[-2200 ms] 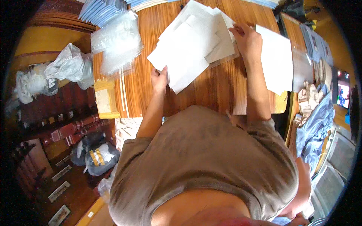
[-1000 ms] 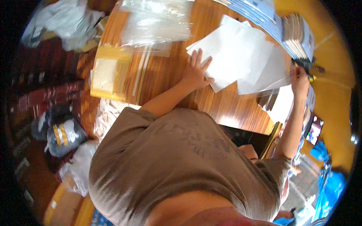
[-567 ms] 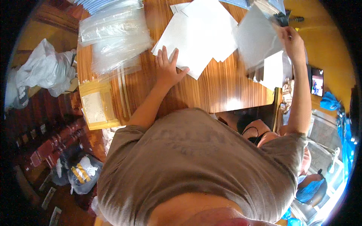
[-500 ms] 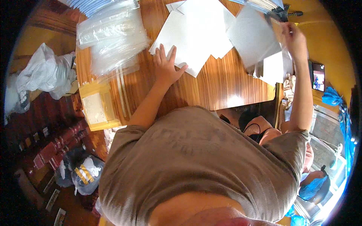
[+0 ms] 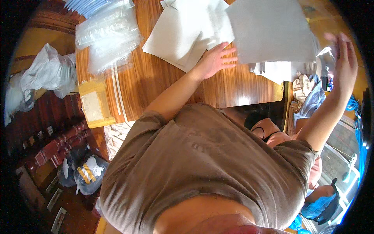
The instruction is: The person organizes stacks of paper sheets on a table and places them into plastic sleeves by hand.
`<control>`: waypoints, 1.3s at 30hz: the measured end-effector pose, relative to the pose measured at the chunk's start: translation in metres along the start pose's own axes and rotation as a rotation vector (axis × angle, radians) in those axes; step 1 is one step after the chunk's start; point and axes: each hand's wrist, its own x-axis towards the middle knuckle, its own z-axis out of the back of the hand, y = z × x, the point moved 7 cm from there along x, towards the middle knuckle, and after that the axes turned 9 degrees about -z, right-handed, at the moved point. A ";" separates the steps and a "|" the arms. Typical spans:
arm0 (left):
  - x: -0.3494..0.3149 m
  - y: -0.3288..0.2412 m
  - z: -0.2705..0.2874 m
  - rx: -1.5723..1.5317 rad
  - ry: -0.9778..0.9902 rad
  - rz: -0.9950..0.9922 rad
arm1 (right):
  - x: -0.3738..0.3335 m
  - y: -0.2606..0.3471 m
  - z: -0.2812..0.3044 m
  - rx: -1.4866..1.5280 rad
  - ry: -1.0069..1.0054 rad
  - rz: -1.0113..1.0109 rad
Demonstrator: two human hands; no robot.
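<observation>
A smooth grey sheet (image 5: 272,33) with a see-through right margin hangs over the far right of the wooden table, raised above it. My left hand (image 5: 219,61) is open, its fingers spread beside the sheet's lower left edge. A fanned pile of white sheets (image 5: 183,33) lies beyond that hand, partly in its shadow. My right hand (image 5: 344,56) is lifted past the table's right side, right of the grey sheet. Motion smears its fingertips, so whether they grip the see-through margin is not clear.
Clear plastic sleeves (image 5: 111,37) and a blue-edged stack (image 5: 87,6) lie at the far left of the table (image 5: 230,87). More white sheets (image 5: 274,72) lie below the grey sheet. Crumpled brown paper (image 5: 303,86) sits off the right side. Stuffed plastic bags (image 5: 91,177) stand on the floor at left.
The grey sheet has come up and nearer, covering more of the view. My right hand has swung outward to the right. My left hand has left the white pile and moved right.
</observation>
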 end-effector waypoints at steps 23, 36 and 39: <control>-0.096 -0.122 0.007 0.530 -0.740 -0.710 | -0.117 -0.229 -0.235 0.834 0.552 -0.602; -0.162 -0.145 0.073 0.660 -0.889 -0.669 | -0.097 -0.208 -0.180 0.675 0.243 -0.484; -0.178 -0.146 0.116 0.528 -0.968 -0.662 | -0.068 -0.219 -0.134 0.599 0.187 -0.367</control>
